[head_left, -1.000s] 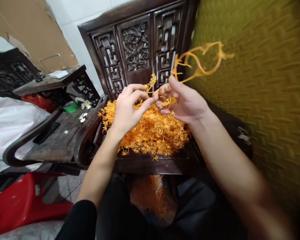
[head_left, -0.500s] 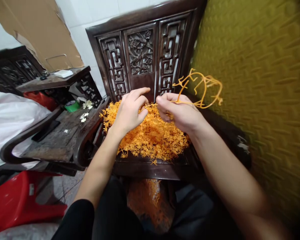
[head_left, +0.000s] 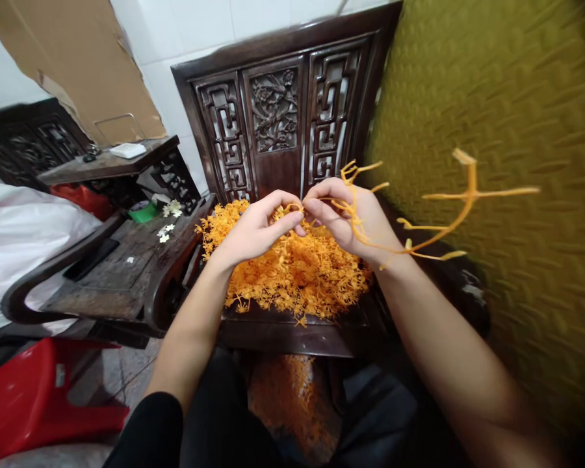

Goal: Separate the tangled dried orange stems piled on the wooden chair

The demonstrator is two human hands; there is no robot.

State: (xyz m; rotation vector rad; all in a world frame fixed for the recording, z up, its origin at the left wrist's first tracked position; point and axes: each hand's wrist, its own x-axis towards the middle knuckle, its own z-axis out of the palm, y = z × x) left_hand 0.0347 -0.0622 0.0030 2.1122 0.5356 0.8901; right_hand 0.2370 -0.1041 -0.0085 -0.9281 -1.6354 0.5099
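A heap of small orange plastic pieces (head_left: 297, 276) lies on the seat of a dark carved wooden chair (head_left: 292, 328). Above the heap, my left hand (head_left: 256, 227) and my right hand (head_left: 355, 218) meet at the fingertips and pinch a small orange piece between them. My right hand also grips a long, thin orange plastic sprue (head_left: 448, 208), which sticks out to the right with side branches, blurred by motion.
The carved chair back (head_left: 277, 123) rises behind the heap. A yellow-green woven surface (head_left: 507, 169) fills the right. To the left are a dark armrest table (head_left: 127, 260) with small white flowers (head_left: 169, 208), a red plastic stool (head_left: 39, 396), white plastic sheeting (head_left: 24, 227) and cardboard (head_left: 78, 71).
The orange sprue in my right hand has swung from above the hand down and out to the right. Both hands stayed together over the heap, fingertips closing on a small piece.
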